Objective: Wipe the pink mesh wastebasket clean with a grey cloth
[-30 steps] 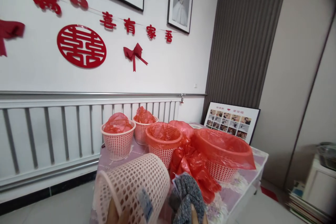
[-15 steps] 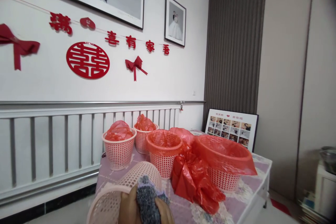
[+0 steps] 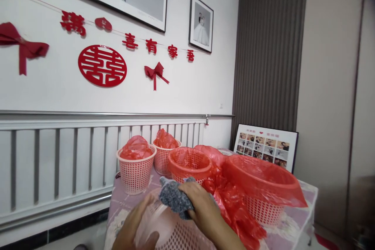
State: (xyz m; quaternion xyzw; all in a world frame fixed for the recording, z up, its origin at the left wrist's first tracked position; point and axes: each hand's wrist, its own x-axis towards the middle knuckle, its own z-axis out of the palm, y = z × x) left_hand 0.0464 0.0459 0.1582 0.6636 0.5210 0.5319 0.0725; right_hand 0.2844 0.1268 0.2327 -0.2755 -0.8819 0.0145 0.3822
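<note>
A pink perforated plastic basket (image 3: 178, 234) is tilted at the near edge of the table, its rim partly out of view. My left hand (image 3: 131, 222) grips its left side, with the thumb low and the fingers stretched along the wall. My right hand (image 3: 202, 203) is closed on a grey fuzzy cloth (image 3: 175, 199), held over the basket's upper part. Whether the cloth touches the basket is hard to tell. Just behind stands another basket (image 3: 189, 164), lined with a red plastic bag.
Two pink baskets (image 3: 136, 175) with red bags bunched inside stand at the back left. A wide red-lined basket (image 3: 265, 207) is at the right, beside crumpled red bags (image 3: 234, 207). A flowered cloth covers the table (image 3: 304, 195). Behind runs a white radiator (image 3: 67, 160).
The near basket has turned from lying on its side. My right hand has moved up and right with the cloth, and my left hand has moved left, apart from it. The view has shifted slightly.
</note>
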